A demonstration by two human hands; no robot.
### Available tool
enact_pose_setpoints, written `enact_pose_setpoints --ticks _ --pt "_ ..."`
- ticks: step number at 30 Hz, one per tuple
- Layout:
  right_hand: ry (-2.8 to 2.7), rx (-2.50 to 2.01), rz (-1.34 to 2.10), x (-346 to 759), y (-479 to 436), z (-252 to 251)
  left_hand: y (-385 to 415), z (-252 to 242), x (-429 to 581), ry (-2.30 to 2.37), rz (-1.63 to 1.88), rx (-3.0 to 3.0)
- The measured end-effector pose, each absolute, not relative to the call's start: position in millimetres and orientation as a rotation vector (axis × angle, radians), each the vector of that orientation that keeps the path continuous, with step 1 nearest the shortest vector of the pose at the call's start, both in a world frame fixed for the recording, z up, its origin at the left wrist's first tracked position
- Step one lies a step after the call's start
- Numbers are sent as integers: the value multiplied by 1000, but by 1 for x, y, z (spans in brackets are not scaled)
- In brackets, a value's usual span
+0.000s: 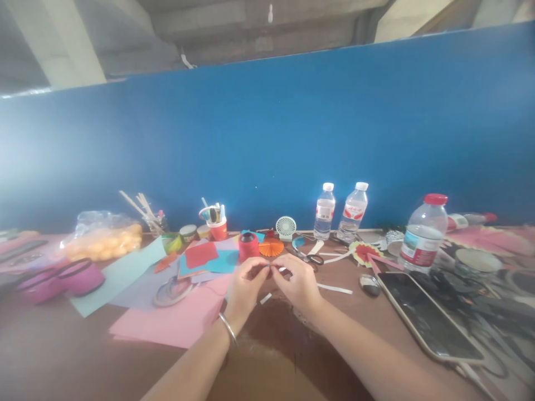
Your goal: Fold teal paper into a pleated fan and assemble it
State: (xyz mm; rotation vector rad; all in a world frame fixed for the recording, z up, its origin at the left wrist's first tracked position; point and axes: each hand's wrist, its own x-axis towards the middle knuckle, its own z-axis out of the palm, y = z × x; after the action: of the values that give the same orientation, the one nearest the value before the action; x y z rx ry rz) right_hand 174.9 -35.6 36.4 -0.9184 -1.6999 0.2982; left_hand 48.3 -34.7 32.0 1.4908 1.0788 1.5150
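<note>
My left hand (251,281), with a silver bangle at the wrist, meets my right hand (296,280) fingertip to fingertip above the brown table. Both are closed in a pinch, and what lies between the fingers is too small to make out. Just behind them stand a red spool (248,247) and a folded orange paper fan (271,248). A short white paper strip (266,298) lies on the table under the hands. To their right rests a longer white strip (335,288), with dark-handled scissors (314,259) behind it.
Pink paper (167,317) and blue sheets spread left, near purple rolls (81,277). A red cup (218,229) of tools, a small white fan (286,228) and water bottles (325,211) line the back. Right are a phone (430,314), a mouse (370,285) and a large bottle (424,234).
</note>
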Motion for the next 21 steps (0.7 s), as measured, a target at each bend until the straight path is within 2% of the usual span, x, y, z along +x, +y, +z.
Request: enact_pose_setpoints --ticks 21 --pt "-1813 -900 33 177 -32 32 -34 29 53 1059 1491 1258"
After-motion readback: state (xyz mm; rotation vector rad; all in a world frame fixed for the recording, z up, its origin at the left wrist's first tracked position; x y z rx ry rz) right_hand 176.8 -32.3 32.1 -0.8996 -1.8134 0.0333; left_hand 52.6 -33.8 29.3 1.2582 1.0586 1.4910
